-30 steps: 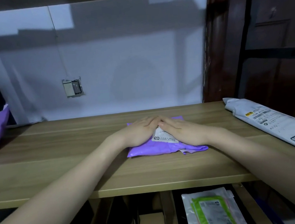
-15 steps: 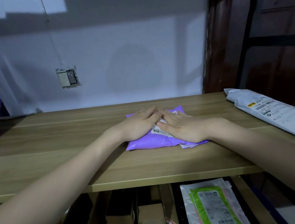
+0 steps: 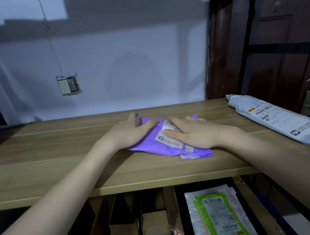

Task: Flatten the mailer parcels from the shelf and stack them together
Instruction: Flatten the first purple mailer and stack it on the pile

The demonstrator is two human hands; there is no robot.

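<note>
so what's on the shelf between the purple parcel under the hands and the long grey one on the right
Nothing: in the head view only bare wooden shelf lies between the purple parcel and the grey parcel, crossed by the right forearm.

Purple labelled mailer (image 3: 149, 147) flat on shelf (image 3: 59, 167)

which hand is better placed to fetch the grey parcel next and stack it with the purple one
Probably the right hand. The grey mailer lies along the shelf's right end, on that hand's own side. The left hand rests flat on the purple mailer's left part and could hold it steady.
</note>
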